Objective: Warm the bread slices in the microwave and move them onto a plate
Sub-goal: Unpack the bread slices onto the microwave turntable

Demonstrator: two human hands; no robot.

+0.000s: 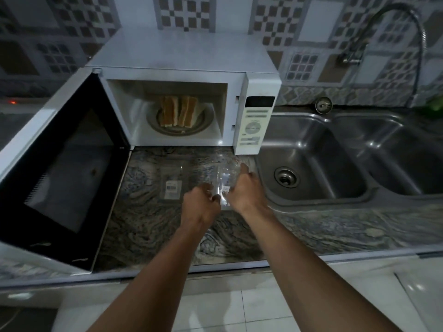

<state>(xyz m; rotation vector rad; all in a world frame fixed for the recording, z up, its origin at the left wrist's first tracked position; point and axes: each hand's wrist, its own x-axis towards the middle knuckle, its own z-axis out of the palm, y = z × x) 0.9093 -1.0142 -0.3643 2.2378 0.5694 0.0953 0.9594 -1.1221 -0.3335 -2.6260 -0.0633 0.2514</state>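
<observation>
Several toasted-brown bread slices (179,111) stand side by side on a round metal dish (155,123) inside the white microwave (182,56), whose door (60,168) hangs wide open to the left. On the counter in front lies a clear plastic package (173,185) with a white label, motion-blurred. My left hand (200,207) pinches the package's near right part with curled fingers. My right hand (245,190) grips the same part from the right, forefinger sticking out. No plate other than the dish inside is in view.
A double steel sink (311,164) with a drain lies right of the microwave, and a curved tap (395,15) rises behind it. The marbled stone counter (148,224) runs to a white front edge. The open door takes up the left side.
</observation>
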